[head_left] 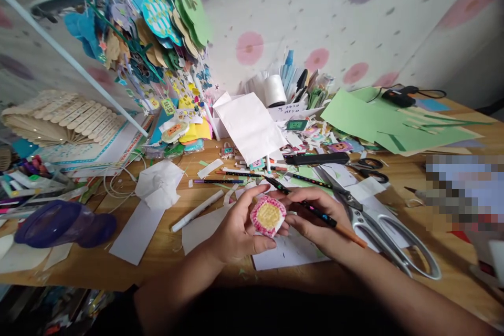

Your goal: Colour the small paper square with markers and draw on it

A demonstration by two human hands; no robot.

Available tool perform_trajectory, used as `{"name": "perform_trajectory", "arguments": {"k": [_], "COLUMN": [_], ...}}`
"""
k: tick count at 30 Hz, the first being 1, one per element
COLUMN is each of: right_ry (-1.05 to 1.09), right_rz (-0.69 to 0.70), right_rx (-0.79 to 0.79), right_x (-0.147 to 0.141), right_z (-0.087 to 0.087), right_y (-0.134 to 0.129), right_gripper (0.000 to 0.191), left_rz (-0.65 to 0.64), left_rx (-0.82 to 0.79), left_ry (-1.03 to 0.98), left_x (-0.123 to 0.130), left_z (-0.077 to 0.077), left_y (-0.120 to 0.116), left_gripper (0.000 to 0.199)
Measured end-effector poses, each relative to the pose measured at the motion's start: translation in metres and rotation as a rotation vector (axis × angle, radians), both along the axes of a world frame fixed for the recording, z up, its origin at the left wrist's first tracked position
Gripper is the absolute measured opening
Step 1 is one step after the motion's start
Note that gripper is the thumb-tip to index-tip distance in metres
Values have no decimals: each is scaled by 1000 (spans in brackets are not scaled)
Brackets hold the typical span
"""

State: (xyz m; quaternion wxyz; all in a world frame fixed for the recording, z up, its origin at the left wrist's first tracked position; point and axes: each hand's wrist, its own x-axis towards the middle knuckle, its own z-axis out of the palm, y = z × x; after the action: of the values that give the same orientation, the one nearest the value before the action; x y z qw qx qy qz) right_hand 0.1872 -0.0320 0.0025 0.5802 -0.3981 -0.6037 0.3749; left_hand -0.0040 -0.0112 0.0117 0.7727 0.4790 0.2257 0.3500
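A small cutout (268,215) with a yellow centre and a pink, partly white border is held in front of me. My left hand (242,226) grips it from its left side, thumb below and a finger above. The fingers of my right hand (315,215) touch its right edge. A dark patterned pen (311,207) with an orange end lies across my right hand, its tip pointing up and left over the cutout. White paper (291,254) lies on the table beneath both hands.
Large silver scissors (368,220) lie right of my right hand, with black-handled scissors (370,168) behind. Crumpled white paper (159,184), a white marker (197,211) and a purple object (65,224) are at left. Green sheets (362,115) lie back right. Paper cutouts hang at upper left.
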Motion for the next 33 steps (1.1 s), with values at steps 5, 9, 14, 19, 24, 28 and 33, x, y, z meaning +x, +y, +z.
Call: {"name": "perform_trajectory", "arguments": {"k": [5, 9, 14, 19, 24, 28, 33], "right_ry": [7, 243, 227, 17, -169, -217, -242], "right_rz": [82, 36, -93, -140, -159, -121, -128], "right_rx": [-20, -48, 89, 71, 188, 238, 258], "right_x": [8, 14, 25, 32, 24, 22, 21], "right_z": [4, 4, 1, 3, 15, 22, 23], "right_y": [-3, -1, -1, -11, -11, -8, -8], "right_gripper": [28, 28, 24, 12, 12, 16, 17], "left_rz": [-17, 61, 152, 178, 183, 195, 193], "left_rx": [24, 0, -27, -36, -51, -24, 33], "left_ry": [31, 76, 94, 82, 146, 223, 300], "left_x": [0, 0, 1, 1, 1, 2, 5], "left_z": [-3, -6, -4, -1, -1, 2, 4], "left_y": [1, 0, 1, 4, 5, 4, 5], "left_gripper": [65, 68, 76, 71, 75, 73, 64]}}
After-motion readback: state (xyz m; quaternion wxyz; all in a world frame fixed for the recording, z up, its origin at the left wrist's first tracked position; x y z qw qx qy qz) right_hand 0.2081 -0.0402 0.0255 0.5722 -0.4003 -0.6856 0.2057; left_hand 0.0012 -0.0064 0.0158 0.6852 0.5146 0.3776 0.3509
